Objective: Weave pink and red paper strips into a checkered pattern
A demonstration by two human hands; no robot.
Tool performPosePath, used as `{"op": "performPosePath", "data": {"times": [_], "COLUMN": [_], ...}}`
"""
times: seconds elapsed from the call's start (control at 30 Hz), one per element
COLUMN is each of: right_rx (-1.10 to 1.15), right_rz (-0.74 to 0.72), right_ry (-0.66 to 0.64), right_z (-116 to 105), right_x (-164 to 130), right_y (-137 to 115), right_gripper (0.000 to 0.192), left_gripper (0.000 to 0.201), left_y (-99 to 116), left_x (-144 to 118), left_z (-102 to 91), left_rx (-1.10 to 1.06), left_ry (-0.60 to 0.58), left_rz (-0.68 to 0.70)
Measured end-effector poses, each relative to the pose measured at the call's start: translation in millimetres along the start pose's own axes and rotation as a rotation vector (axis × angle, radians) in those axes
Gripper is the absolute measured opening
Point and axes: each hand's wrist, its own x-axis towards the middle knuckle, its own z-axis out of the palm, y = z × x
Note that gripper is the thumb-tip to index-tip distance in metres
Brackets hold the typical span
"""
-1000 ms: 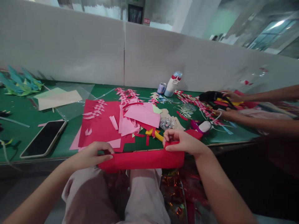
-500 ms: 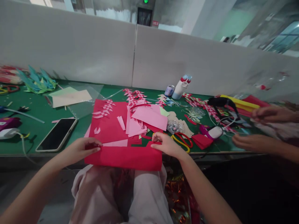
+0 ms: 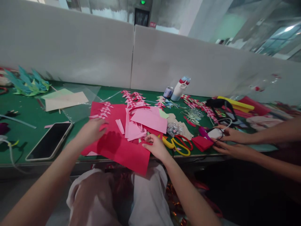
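At six o'clock on the green table, front edge, I've got a red sheet, slanted, near corner poking past the edge over the wearer's knees. It overlaps more red paper; can't make out the boundary. Clock read from that sheet, twelve away from the wearer.

Three o'clock: right hand, fingers curled in, thumb on top, narrow pinch on the sheet's right edge. Ten o'clock: left hand above the red paper, its shadow beside it; fingers bent, can't tell from here whether they hold anything.

Twelve to one: loose pink sheets, overlapping. Eleven: woven pink-and-white piece lying on red, just beyond the left hand. Nine: phone, flat, screen dark. Three, just past the right hand: yellow and red scissor handles, then a folded red piece, then a co-worker's hands at a white device. One: can beside a tilted-looking bottle.
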Motion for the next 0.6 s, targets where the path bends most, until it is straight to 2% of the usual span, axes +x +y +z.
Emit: {"op": "performPosePath", "data": {"times": [0.1, 0.23, 0.4, 0.6], "right_rx": [0.017, 0.063, 0.06, 0.062], "right_rz": [0.01, 0.009, 0.052, 0.051], "right_ry": [0.029, 0.07, 0.079, 0.072], "right_z": [11, 21, 28, 29], "right_x": [-1, -1, -9, -22], "right_y": [4, 2, -1, -2], "right_gripper": [0.023, 0.02, 0.02, 0.018], "left_gripper": [0.029, 0.033, 0.035, 0.045], "left_y": [27, 59, 87, 100], "left_x": [15, 39, 63, 70], "left_z": [18.4, 42.8, 61.5, 70.3], "left_rx": [0.016, 0.027, 0.069, 0.143], "left_ry": [-0.086, -0.144, -0.205, -0.248], "left_rz": [0.15, 0.26, 0.317, 0.303]}}
